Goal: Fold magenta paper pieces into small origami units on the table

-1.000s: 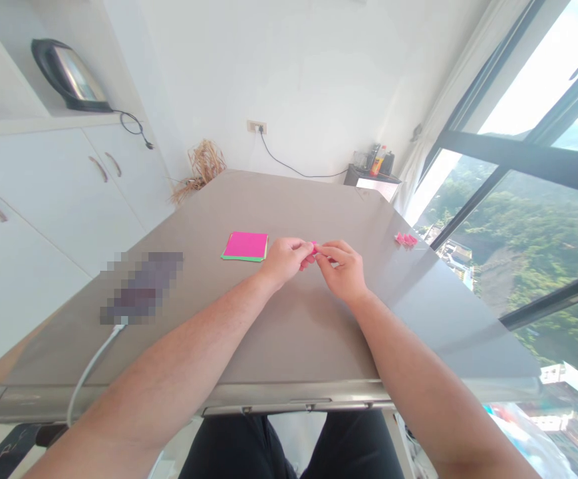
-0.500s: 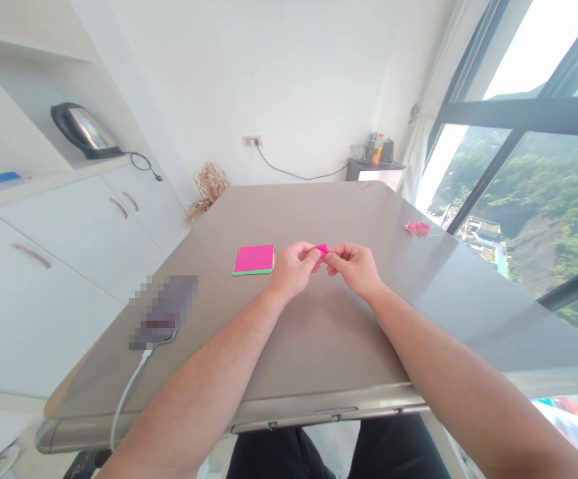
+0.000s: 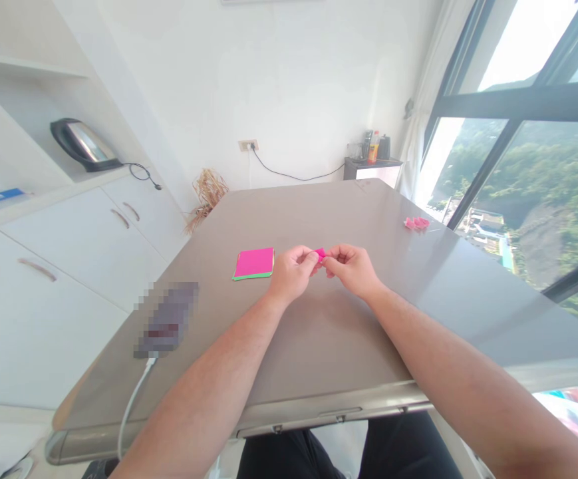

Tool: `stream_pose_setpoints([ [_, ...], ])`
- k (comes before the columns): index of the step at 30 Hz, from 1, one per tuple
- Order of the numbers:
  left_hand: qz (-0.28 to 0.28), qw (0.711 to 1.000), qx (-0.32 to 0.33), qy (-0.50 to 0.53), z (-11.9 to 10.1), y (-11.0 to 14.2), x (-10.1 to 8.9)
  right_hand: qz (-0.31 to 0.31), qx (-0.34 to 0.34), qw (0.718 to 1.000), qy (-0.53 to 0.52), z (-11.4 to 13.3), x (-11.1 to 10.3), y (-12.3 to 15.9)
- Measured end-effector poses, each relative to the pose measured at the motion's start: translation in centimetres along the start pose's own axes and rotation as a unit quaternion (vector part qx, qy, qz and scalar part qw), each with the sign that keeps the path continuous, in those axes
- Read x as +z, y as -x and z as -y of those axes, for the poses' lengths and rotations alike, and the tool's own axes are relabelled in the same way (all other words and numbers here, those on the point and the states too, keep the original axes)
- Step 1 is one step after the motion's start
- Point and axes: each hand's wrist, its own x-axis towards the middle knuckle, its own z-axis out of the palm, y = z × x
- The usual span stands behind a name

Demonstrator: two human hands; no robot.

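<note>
Both my hands meet above the middle of the grey table (image 3: 318, 332), pinching one small folded pink paper piece (image 3: 319, 254) between them. My left hand (image 3: 291, 273) grips its left side with thumb and fingers closed. My right hand (image 3: 351, 268) grips its right side the same way. A flat stack of square paper (image 3: 254, 263), pink on top with a green sheet under it, lies on the table just left of my left hand.
Several small folded pink pieces (image 3: 416, 223) lie near the table's right edge by the window. A blurred-out device (image 3: 166, 318) with a white cable (image 3: 134, 402) lies at the near left. White cabinets and a kettle (image 3: 84, 143) stand to the left.
The view has shifted, so the table now sits more to the right in the picture. My hands stay together on the pink piece, held slightly higher off the table than a second ago.
</note>
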Motion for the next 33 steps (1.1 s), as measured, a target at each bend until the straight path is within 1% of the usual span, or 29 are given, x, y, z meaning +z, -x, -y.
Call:
stream_pose_setpoints([
  [3, -0.009, 1.000, 0.007, -0.004, 0.04, -0.02, 0.02, 0.001, 0.009, 1.000, -0.002, 0.10, 0.02, -0.02],
  [5, -0.013, 1.000, 0.003, 0.015, 0.05, -0.09, -0.02, 0.005, 0.014, 1.000, -0.005, 0.02, -0.05, -0.08],
  [8, -0.005, 0.998, -0.026, 0.057, -0.06, -0.21, -0.25, 0.017, 0.019, 0.999, -0.025, -0.18, -0.19, -0.20],
  [11, 0.001, 0.996, -0.045, 0.074, -0.24, -0.29, -0.55, 0.035, 0.016, 0.999, -0.037, -0.35, -0.29, -0.28],
  [16, 0.008, 0.997, -0.047, 0.067, -0.33, -0.34, -0.65, 0.042, 0.013, 0.999, -0.019, -0.43, -0.38, -0.30],
  [25, -0.006, 0.996, -0.064, 0.062, -0.24, -0.40, -0.49, 0.036, 0.010, 0.999, 0.013, -0.40, -0.21, -0.13],
  [33, -0.021, 0.996, -0.062, 0.066, -0.25, -0.27, -0.24, 0.041, 0.005, 0.999, 0.012, -0.38, -0.23, -0.04],
])
